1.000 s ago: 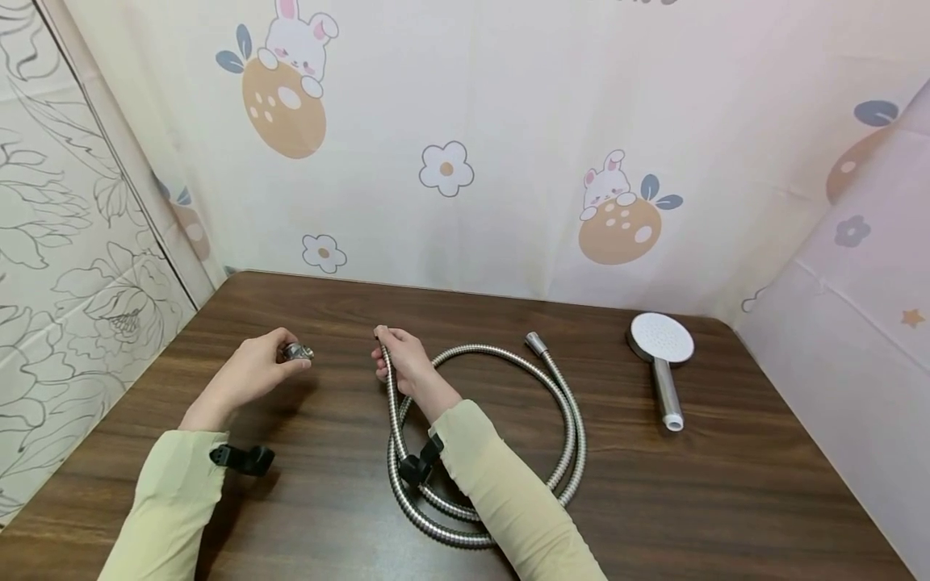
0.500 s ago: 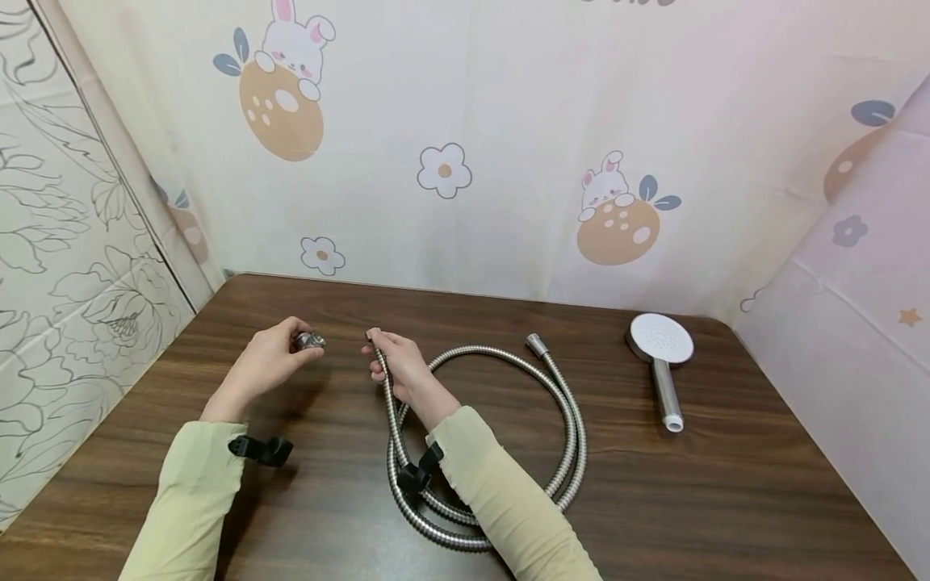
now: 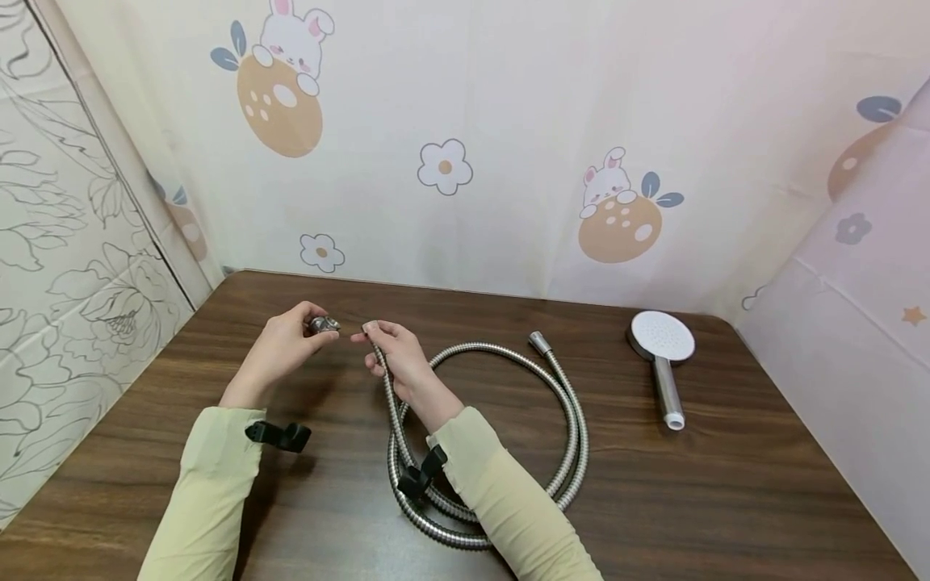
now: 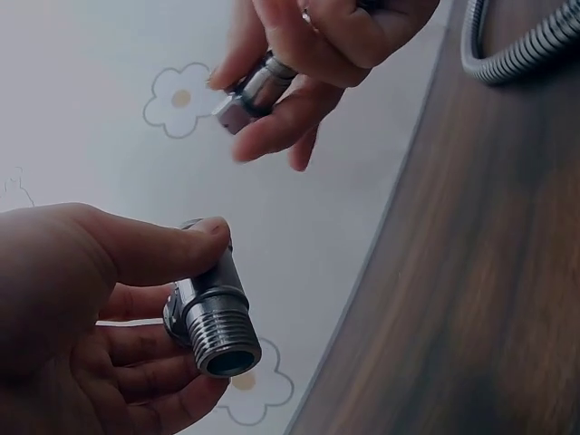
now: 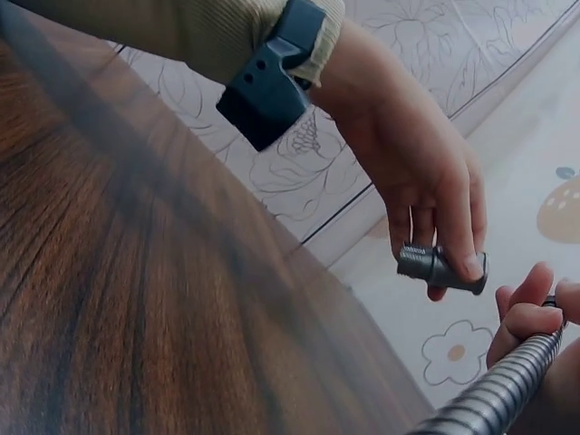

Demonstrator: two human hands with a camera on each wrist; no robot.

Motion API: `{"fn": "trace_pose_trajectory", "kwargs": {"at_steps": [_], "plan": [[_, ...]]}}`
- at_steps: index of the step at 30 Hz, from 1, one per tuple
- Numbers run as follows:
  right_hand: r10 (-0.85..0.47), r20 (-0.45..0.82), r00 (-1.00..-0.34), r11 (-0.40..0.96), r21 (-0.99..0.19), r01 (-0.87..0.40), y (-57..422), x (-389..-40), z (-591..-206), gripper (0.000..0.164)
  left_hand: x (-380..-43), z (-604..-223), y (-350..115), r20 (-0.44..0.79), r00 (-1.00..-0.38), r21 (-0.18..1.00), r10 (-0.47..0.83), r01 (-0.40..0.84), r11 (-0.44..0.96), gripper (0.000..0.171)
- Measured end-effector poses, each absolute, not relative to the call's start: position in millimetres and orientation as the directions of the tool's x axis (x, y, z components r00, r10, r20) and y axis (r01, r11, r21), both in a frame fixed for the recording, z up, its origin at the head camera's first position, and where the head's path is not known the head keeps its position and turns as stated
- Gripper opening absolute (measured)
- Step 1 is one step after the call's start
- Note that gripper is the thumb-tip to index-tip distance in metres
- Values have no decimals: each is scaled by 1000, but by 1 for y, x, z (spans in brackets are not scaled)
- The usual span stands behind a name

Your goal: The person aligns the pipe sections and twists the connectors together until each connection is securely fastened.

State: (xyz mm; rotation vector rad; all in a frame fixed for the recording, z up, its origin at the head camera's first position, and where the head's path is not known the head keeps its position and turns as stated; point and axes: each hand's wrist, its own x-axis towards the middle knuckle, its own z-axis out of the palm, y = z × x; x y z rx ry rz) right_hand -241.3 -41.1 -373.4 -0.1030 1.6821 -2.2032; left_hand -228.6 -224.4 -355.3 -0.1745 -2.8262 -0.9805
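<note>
My left hand (image 3: pixel 279 351) pinches a chrome threaded pipe fitting (image 4: pixel 216 313) between thumb and fingers, off the table. In the left wrist view its ringed male thread and open end face down and right, with a rounded part at its side. Close to the right of it, my right hand (image 3: pixel 401 363) grips one end of a ribbed metal shower hose (image 3: pixel 475 348). The hose's end nut (image 4: pixel 263 91) shows between the fingertips, pointing toward the left hand. A small gap separates fitting and nut. From the right hand the hose runs down into loops, partly hidden under the right forearm.
The hose's other end, a smooth conical nut (image 3: pixel 540 344), lies on the brown wooden table (image 3: pixel 756 484). A white-faced hand shower (image 3: pixel 663 339) with a silver handle rests at the right. Patterned curtains (image 3: pixel 508 97) stand behind the table and at both sides.
My left hand has moved right and slightly up with the fitting, closing on the right hand. My right hand has shifted a little left, still holding the hose end.
</note>
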Motion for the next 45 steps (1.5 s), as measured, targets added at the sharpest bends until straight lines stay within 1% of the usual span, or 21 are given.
{"fn": "trace_pose_trajectory", "kwargs": {"at_steps": [8,17,23,27,32,37,45], "plan": [[-305,-149,-941,-284,-929,239,-39,-235,-364,20,-235,-352,-215,200,-978,636,56,173,752,42],[-316,-135,-939,-355,-901,249,-38,-229,-359,15,-236,-345,-204,200,-979,699,41,172,694,37],[-338,-110,-935,-355,-905,235,-36,-225,-356,12,-240,-343,-200,207,-978,715,32,173,678,39],[-337,-71,-939,-389,-897,208,-34,-224,-355,9,-242,-340,-196,216,-976,727,36,185,661,38],[-327,14,-945,-453,-880,143,-30,-224,-352,6,-245,-335,-192,247,-968,721,30,205,661,35],[-303,81,-950,-495,-865,84,-27,-226,-350,8,-246,-331,-189,260,-966,739,9,205,642,41],[-274,160,-948,-536,-844,13,-25,-228,-353,12,-242,-318,-182,241,-970,800,-9,193,568,46]]}}
